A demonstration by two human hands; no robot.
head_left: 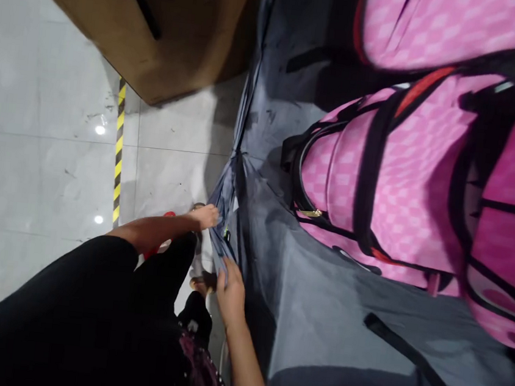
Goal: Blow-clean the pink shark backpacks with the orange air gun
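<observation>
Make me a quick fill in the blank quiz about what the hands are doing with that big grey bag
Both hands, left hand and right hand, grip the edge of a large ____ fabric bag.
The backpacks inside the bag are mostly ____ with black trim.
The striped floor tape is black and ____.
The box on the floor is ____.

Missing words: grey; pink; yellow; brown

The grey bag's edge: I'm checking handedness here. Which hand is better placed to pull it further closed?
Probably the left hand: it already pinches the gathered edge of the grey bag, while the right hand rests flatter below.
</observation>
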